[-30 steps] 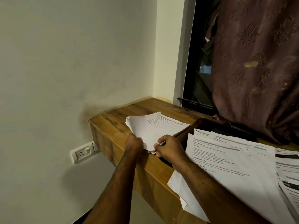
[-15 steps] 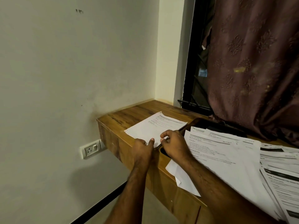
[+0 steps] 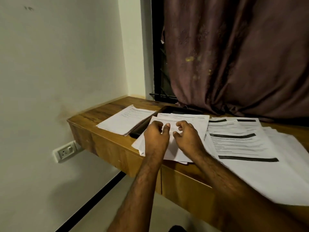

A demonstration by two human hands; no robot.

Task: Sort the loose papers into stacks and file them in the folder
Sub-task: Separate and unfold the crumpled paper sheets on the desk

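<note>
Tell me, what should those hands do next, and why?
Probably pinch the top sheet of the middle pile and lift it. Both hands, left and right, hover over it with fingers loosely curled, holding nothing, while a squared stack already lies on the desk.

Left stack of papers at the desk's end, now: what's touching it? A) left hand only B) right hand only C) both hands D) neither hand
D: the left stack lies alone on the wooden desk; the left hand and right hand are both over the middle pile, fingers loosely curled.
</note>
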